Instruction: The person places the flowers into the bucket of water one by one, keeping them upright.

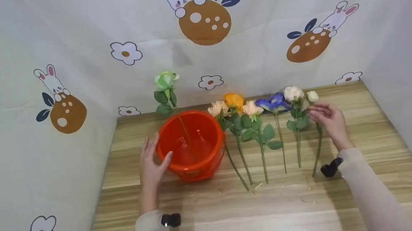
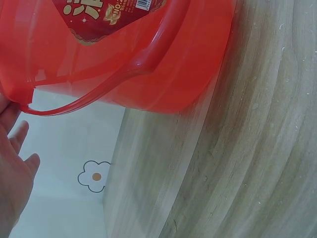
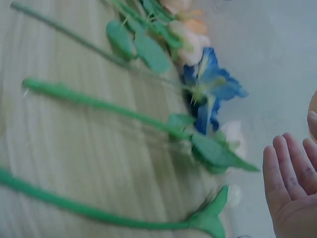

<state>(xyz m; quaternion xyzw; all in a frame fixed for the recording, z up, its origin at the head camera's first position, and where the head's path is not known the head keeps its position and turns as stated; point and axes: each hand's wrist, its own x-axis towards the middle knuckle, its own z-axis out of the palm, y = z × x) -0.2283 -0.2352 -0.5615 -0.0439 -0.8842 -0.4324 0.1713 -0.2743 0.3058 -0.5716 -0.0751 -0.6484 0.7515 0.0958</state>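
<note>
A red bucket (image 1: 197, 171) stands on the left of the table, a light green rose (image 1: 166, 81) leaning inside it with its bloom above the rim. My left hand (image 1: 151, 166) rests at the bucket's left side, fingers extended and thumb over the rim; the left wrist view shows the bucket's handle (image 2: 89, 100) close by. On the right, my right hand (image 1: 331, 121) hovers beside a small white rosebud (image 1: 313, 96), its fingers loosely extended and holding nothing. The rosebud's green stem (image 3: 99, 214) lies on the table in the right wrist view.
Left of the rosebud lie a pale pink rose (image 1: 293, 93), a blue flower (image 1: 273, 103), a peach rose (image 1: 252, 108), an orange flower (image 1: 234, 101) and another peach rose (image 1: 217, 109). Patterned cloth (image 1: 262, 51) closes off the wooden table (image 1: 241, 226) at back and sides.
</note>
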